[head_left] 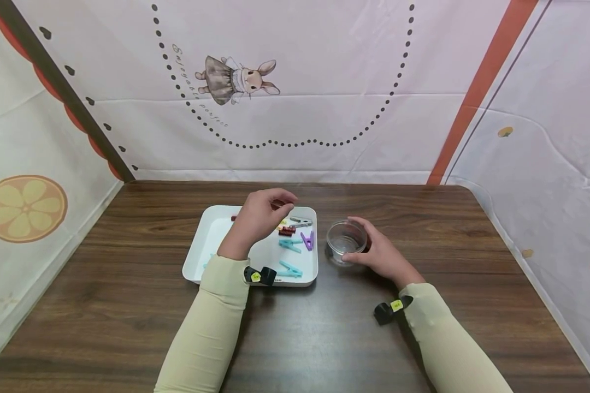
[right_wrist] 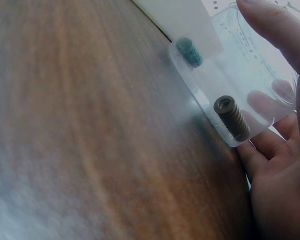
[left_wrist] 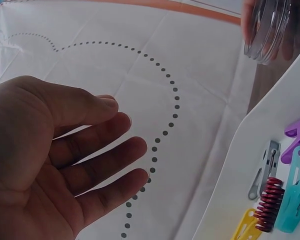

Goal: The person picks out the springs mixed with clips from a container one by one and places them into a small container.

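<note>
My left hand (head_left: 261,219) hovers over the white tray (head_left: 264,252), fingers loosely bent, with nothing between thumb and fingertips. Hair clips lie in the tray: a purple one (head_left: 307,240), teal ones (head_left: 290,245), a silver one (left_wrist: 265,170) and a yellow one (left_wrist: 245,228). Among them are dark red coils (head_left: 287,231). Right of the tray, my right hand (head_left: 384,254) grips a clear round jar (head_left: 332,246), thumb on the near side and fingers round the far side. Through its wall, the right wrist view shows a brown coil (right_wrist: 232,118) and a teal coil (right_wrist: 189,52) at the bottom.
Tray and jar stand on a dark wood-grain table (head_left: 295,338). Behind rises a pale cloth (head_left: 324,65) printed with dots and a rabbit, and more cloth hangs at both sides. Part of the tray is hidden by my left hand and sleeve (head_left: 211,327).
</note>
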Demonstrator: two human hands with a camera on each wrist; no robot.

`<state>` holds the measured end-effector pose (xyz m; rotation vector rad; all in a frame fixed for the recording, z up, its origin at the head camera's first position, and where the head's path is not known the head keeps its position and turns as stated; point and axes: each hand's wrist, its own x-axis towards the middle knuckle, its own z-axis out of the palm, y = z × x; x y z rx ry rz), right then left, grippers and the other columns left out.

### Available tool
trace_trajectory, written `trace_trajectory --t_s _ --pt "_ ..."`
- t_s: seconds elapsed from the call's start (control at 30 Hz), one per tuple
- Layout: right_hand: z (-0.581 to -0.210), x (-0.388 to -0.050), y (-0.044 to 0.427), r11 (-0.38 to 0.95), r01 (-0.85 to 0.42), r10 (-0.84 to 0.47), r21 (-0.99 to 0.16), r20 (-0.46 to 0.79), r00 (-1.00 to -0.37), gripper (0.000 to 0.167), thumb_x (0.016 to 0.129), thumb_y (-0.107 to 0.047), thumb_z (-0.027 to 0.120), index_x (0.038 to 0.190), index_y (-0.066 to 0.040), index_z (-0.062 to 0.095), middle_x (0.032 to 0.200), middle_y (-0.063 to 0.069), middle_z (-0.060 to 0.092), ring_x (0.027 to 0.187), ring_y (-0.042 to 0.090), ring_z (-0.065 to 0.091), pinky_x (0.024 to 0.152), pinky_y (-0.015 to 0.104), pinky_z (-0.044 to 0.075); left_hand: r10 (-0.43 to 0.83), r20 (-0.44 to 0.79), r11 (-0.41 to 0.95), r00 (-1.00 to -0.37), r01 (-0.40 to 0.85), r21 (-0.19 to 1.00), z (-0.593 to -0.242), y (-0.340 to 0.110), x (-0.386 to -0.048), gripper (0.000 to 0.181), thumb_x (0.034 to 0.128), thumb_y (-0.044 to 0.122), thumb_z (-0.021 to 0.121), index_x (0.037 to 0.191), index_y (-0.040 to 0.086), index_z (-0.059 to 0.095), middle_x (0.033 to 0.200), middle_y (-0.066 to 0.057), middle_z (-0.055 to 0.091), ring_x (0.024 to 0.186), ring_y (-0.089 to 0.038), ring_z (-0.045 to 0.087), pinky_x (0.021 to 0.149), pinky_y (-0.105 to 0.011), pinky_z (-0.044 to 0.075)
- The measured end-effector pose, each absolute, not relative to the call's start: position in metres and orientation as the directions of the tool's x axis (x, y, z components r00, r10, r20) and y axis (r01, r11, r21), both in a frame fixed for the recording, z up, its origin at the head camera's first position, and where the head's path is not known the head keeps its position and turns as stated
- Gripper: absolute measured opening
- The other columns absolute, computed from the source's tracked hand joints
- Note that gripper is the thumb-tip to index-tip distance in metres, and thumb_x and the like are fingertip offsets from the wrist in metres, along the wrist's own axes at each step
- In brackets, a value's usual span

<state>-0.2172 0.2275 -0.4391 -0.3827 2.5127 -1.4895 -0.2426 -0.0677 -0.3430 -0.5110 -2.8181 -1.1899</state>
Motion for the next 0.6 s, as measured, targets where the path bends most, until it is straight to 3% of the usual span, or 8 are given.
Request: trace_trajectory --t_s 0.6 --pt "-0.440 -0.219 0.227 0.477 -0.115 -0.312 -0.871 -0.046 -0.949 0.092 0.071 -0.039 0.085 0.146 -0.032 0.032 0.148 -0.002 0.045 0.130 0.023 0.047 0.109 0.050 0.037 0.224 0.128 0.662 -0.966 0.247 0.707 -0.343 -0.083 -0.250 0.017 0.0956 0.025 0.061 0.109 0.020 0.071 0.105 0.002 0.070 0.095 -0.015 0.065 0.082 -0.037 0.054"
